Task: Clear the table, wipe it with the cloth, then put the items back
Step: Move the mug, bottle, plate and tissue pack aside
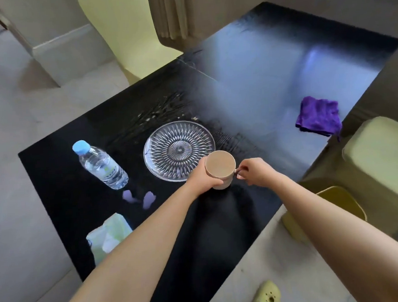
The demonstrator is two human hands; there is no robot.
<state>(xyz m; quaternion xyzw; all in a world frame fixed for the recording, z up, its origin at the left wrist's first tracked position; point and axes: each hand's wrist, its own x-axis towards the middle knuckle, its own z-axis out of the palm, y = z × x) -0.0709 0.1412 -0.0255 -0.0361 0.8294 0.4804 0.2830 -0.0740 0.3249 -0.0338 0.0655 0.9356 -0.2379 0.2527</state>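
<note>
Here, mug [220,164] gripped by left hand [201,179], right hand [253,173], contents unclear

Plate [179,150] crowds the mug [220,169]; bottle [101,164] well left.

The black table [258,76] is shiny. A water bottle [102,165] stands near its left edge, and a tissue pack [107,235] lies further along that edge. A glass plate [176,147] sits in the middle, with a tan mug [220,164] just beside it. A purple cloth [318,115] lies at the right edge.
</note>
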